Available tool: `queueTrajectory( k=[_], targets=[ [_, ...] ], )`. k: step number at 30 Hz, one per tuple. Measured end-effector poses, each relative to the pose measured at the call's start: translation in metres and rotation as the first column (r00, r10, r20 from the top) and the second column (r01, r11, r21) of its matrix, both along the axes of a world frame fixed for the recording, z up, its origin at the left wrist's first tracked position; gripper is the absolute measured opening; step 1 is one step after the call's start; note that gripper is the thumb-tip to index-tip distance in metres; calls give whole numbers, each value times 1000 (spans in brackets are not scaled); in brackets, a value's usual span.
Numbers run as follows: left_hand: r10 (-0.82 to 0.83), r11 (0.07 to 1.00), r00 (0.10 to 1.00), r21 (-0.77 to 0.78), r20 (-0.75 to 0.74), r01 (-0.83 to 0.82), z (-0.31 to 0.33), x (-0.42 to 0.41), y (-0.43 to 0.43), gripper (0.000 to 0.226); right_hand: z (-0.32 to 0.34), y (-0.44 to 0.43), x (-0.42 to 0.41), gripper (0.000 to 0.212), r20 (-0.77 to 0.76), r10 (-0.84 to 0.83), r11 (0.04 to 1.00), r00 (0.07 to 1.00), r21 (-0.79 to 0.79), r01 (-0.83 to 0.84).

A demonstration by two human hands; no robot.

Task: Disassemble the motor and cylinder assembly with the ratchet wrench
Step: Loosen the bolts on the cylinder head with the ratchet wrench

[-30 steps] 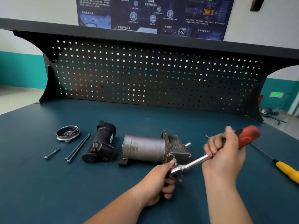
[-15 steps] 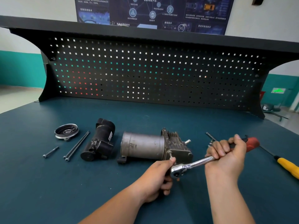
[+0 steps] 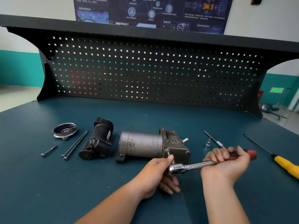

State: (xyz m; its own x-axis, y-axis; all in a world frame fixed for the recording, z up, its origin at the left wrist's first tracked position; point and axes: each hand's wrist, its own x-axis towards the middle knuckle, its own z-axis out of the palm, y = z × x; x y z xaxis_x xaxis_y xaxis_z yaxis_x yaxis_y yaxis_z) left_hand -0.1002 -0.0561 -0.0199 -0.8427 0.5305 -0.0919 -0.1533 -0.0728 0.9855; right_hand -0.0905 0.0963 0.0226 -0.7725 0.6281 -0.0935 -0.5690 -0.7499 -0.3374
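Steadiness at the wrench head is what we are counting on here. We are working the ratchet wrench [image 3: 192,167] at the near end of the motor and cylinder assembly [image 3: 142,144], which is lying on its side mid-worktop [image 3: 48,191]. Our right grip [image 3: 226,165] is wrapping closed round the red-and-black handle. Our left grip [image 3: 155,173] is curling round the wrench head, with the thumb reaching up beside the end plate. The socket's seating is hiding behind our fingers, so we are judging by feel. We should be pressing the head square onto the fastener with the left and swinging the handle in short, level arcs with the right, so the body is not rolling and the socket is not slipping off.

Counting what is lying around:
- one assembly and one wrench;
- two long bolts [image 3: 75,145], lying side by side;
- one short bolt [image 3: 48,151];
- one black housing [image 3: 98,139];
- one round cap [image 3: 64,130];
- one loose socket [image 3: 207,144];
- one extension bar [image 3: 213,139];
- one yellow-handled screwdriver [image 3: 286,165], at the far right.
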Motion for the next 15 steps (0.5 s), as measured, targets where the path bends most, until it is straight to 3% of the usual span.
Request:
queueTrajectory(
  k=[4,6,10,15],
  targets=[
    [10,1000,1000,21,1,-10,-1,-1,1,37,-6,-5,4,35,-13,-45,998,999,38,46],
    [46,998,999,39,-22,-45,-1,-1,1,38,-12,-3,6,35,30,-45,999,999,0,45],
    [123,991,992,63,-38,-120,-2,-3,0,43,-31,0,10,11,137,38,991,990,-135,-20],
    [150,988,988,46,-31,-148,0,-4,-1,39,-40,-2,11,17,163,78,982,983,-182,-48]
  ],
)
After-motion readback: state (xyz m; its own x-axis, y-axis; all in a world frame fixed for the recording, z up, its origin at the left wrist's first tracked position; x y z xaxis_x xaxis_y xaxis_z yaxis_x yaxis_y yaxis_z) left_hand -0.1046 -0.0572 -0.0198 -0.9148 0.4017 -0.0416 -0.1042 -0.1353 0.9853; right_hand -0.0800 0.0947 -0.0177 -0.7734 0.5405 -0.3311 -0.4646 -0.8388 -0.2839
